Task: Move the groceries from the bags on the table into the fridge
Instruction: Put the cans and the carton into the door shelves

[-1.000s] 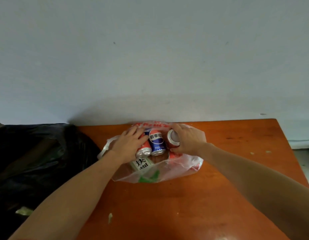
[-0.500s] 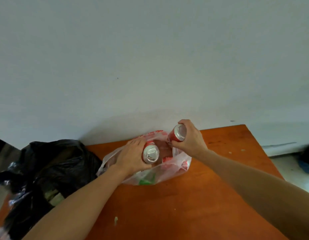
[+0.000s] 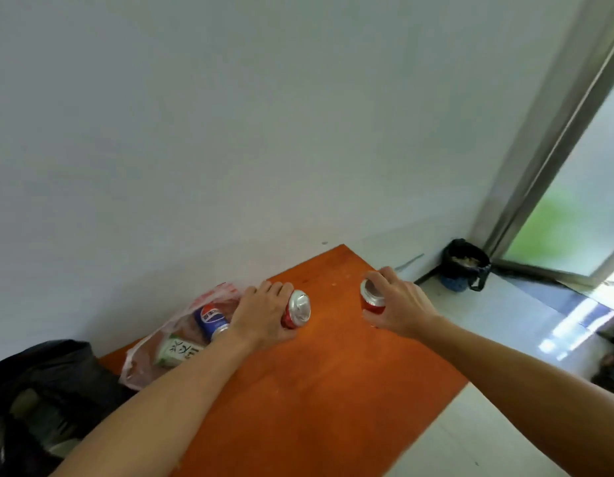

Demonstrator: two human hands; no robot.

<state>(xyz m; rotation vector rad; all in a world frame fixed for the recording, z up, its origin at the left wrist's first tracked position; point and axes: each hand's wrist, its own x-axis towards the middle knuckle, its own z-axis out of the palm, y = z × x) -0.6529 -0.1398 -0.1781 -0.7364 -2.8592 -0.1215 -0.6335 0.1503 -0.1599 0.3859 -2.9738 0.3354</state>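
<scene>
Person is leaning over the orange table (image 3: 316,390), both bare forearms stretching out across it.

L hand (image 3: 264,315) is gripping the left-side red can (image 3: 297,309). Fingers are curling over its far side & thumb is tucking under the near side. Can is tilting, w/ its silver top facing up & toward 3 o'clock. It's hanging low over the tabletop, can't tell if it's touching.

R hand (image 3: 398,306), at 3 o'clock of the L hand & well apart from it, is clutching the right-side red can (image 3: 371,297). Fingers are wrapping round the rim & body, w/ the silver top turning toward 10 o'clock. That can is hovering near the table's far R corner. Contact w/ the wood is hidden by the palm.

Clear plastic bag (image 3: 150,352) w/ red print is lying at 8 o'clock of the L hand, near the wall edge of the table, w/ the L wrist passing just over its mouth. Inside it:
- A blue can (image 3: 211,316) is lying on its side.
- A pale green-&-white carton (image 3: 178,352) is resting at 7 o'clock of that blue can, just beside it.

Black bag (image 3: 40,390) is slumping at the table's L end, at 8 o'clock of the clear one & touching it.

On the floor at 2 o'clock of the R hand, a dark bucket (image 3: 465,266) is sitting in the corner, next to a grey door frame (image 3: 546,149).
</scene>
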